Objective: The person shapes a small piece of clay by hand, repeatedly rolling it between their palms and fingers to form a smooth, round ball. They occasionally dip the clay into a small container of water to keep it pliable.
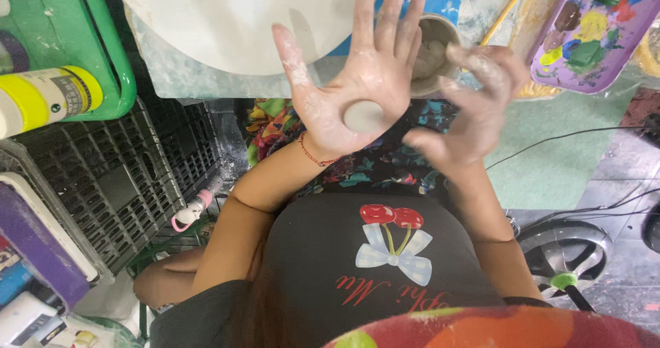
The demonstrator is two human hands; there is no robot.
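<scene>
Below the edge of a pale round work surface (227,18), a clay-dusted left hand (354,90) lies spread flat, palm up, with a small grey clay disc (363,116) resting in its palm (fingers fanned wide). Beside it, the blurred right hand (474,104) hovers open, fingers loosely curled, near a clay-smeared cup (433,52).

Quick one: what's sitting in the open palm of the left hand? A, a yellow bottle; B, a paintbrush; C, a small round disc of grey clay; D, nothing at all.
C: a small flattened round piece of grey clay rests in the middle of the open, clay-dusted left hand, while the blurred right hand is beside it.
</scene>
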